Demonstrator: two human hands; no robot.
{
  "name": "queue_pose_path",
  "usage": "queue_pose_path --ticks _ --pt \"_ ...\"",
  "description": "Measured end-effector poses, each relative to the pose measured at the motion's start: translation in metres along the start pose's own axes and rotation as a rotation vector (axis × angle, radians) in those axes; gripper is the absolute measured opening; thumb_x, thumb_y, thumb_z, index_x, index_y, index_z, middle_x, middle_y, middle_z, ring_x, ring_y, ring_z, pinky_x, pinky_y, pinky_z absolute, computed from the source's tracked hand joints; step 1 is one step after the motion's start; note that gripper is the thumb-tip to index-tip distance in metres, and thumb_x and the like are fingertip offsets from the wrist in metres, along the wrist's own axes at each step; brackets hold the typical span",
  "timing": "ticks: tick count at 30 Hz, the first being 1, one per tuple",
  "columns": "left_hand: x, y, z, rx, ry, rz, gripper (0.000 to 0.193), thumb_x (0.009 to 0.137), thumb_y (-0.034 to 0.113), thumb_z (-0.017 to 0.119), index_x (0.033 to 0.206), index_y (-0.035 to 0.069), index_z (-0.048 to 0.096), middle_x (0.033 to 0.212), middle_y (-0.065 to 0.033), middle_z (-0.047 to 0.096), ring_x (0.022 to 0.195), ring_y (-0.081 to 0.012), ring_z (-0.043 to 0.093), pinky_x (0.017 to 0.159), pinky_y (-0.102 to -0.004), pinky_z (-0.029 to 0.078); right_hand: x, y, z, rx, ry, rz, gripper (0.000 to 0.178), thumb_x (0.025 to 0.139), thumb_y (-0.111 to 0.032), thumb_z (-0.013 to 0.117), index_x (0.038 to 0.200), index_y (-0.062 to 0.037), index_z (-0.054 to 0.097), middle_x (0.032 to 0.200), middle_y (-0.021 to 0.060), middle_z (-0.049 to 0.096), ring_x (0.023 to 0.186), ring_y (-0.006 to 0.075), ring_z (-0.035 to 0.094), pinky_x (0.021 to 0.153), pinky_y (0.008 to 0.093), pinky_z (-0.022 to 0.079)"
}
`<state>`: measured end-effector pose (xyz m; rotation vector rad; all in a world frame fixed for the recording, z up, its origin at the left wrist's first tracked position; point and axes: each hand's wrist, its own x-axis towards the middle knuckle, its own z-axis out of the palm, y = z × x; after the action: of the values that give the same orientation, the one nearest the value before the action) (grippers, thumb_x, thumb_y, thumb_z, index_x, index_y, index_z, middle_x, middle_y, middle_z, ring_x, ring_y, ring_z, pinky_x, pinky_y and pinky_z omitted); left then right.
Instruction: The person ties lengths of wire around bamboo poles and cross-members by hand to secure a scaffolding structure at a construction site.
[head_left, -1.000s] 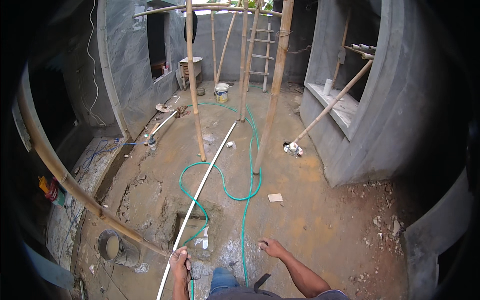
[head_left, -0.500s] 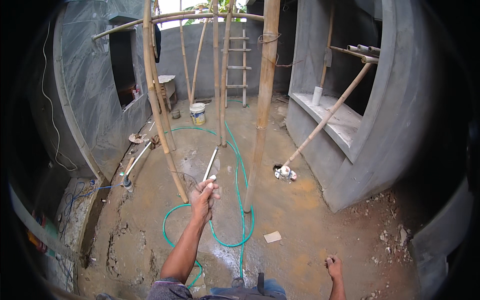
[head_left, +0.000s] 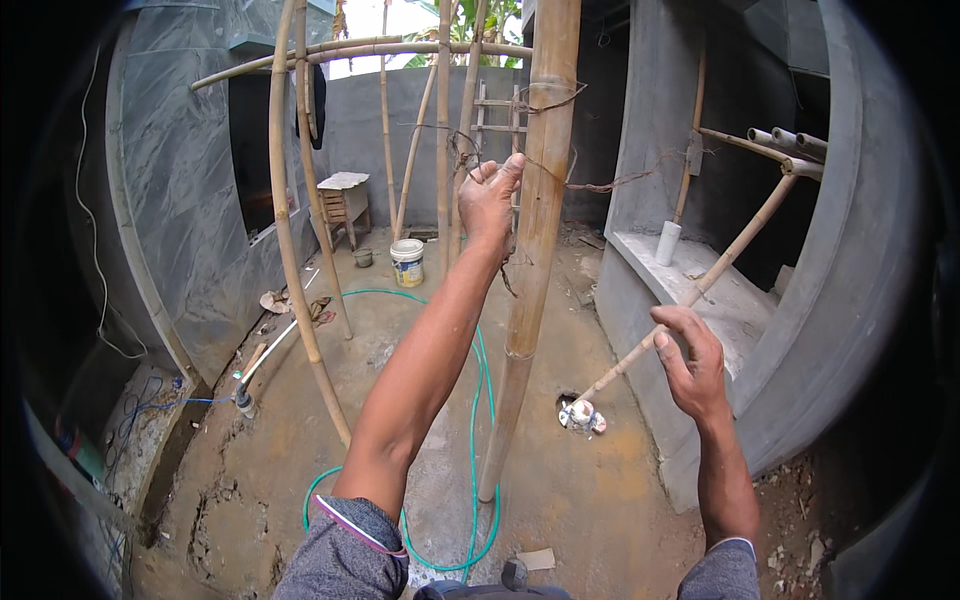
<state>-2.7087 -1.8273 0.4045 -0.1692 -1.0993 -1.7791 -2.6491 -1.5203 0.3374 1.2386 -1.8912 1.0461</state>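
Raised in front of me, my left hand [head_left: 487,205] is closed beside a thick upright bamboo pole [head_left: 533,230]. Thin dark tangled wire [head_left: 464,150] sticks out around its fingers, and strands also hang below the hand. Farther up, more wire [head_left: 558,103] loops around the pole, and a twisted reddish strand [head_left: 612,186] trails off to the right. To the right, my right hand [head_left: 692,365] is lifted with fingers curved and thumb apart, holding nothing. In the picture it overlaps a slanted bamboo pole [head_left: 738,243], but contact cannot be made out.
A green hose [head_left: 474,420] curls over the wet ground. Thinner bamboo poles [head_left: 290,200] stand at left, joined by a crossbar [head_left: 400,48]. Farther back are a white bucket [head_left: 407,262] and a ladder [head_left: 497,115]. A grey ledge [head_left: 640,250] juts from the right wall.
My left hand has risen from low over the ground to the thick pole. My right hand has come up and its fingers have spread. The white stick near my left hand no longer shows.
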Motion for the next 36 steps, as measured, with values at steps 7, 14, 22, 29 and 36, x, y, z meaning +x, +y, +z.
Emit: queue_pose_path --ticks 7,14,22,29,36 --pt "0.072 -0.048 0.042 0.257 -0.128 0.156 0.053 0.078 0.026 0.078 0.112 -0.007 0.053 0.087 -0.0063 0.061 0.073 -0.013 0.06 0.073 -0.0258 0.048 0.199 0.128 0.079 -0.605 0.086 -0.369 0.038 0.088 -0.019 0.057 0.123 -0.0041 0.053 0.098 0.0159 0.063 0.094 0.0317 0.061 0.093 0.043 0.041" --pt "0.076 -0.032 0.016 0.29 -0.318 0.123 0.037 0.095 0.023 0.055 0.119 -0.005 0.051 0.076 -0.0006 0.054 0.06 -0.0065 0.054 0.052 -0.0203 0.044 0.154 0.099 0.124 -0.634 -0.11 -0.29 0.022 0.081 -0.006 0.053 0.102 -0.0058 0.059 0.072 0.0088 0.057 0.07 0.0266 0.062 0.062 0.0402 0.042" --pt "0.081 -0.04 -0.009 0.2 -0.491 -0.033 0.043 0.098 0.033 0.05 0.122 -0.003 0.05 0.063 0.0058 0.04 0.051 -0.0021 0.041 0.045 -0.0176 0.039 0.16 0.054 0.097 -0.608 -0.441 -0.276 0.032 0.078 0.0 0.051 0.109 0.0077 0.053 0.076 0.0168 0.057 0.074 0.0329 0.061 0.061 0.0428 0.05" --pt "0.066 -0.067 -0.025 0.093 -0.565 -0.128 0.045 0.097 0.038 0.051 0.125 0.003 0.051 0.06 0.0072 0.039 0.047 -0.0013 0.038 0.043 -0.0171 0.031 0.095 0.048 0.153 -0.488 -0.302 -0.075 0.04 0.082 -0.001 0.051 0.12 0.0105 0.049 0.104 0.0264 0.059 0.091 0.0374 0.062 0.081 0.0422 0.051" --pt "0.061 -0.085 -0.029 -0.017 -0.513 -0.1 0.03 0.095 0.035 0.057 0.106 0.007 0.057 0.064 0.0058 0.044 0.052 -0.0026 0.041 0.043 -0.0184 0.029 0.105 -0.007 0.089 -0.334 0.169 -0.148 0.034 0.077 0.003 0.064 0.111 -0.0003 0.06 0.103 0.018 0.064 0.088 0.0318 0.064 0.08 0.0382 0.052"
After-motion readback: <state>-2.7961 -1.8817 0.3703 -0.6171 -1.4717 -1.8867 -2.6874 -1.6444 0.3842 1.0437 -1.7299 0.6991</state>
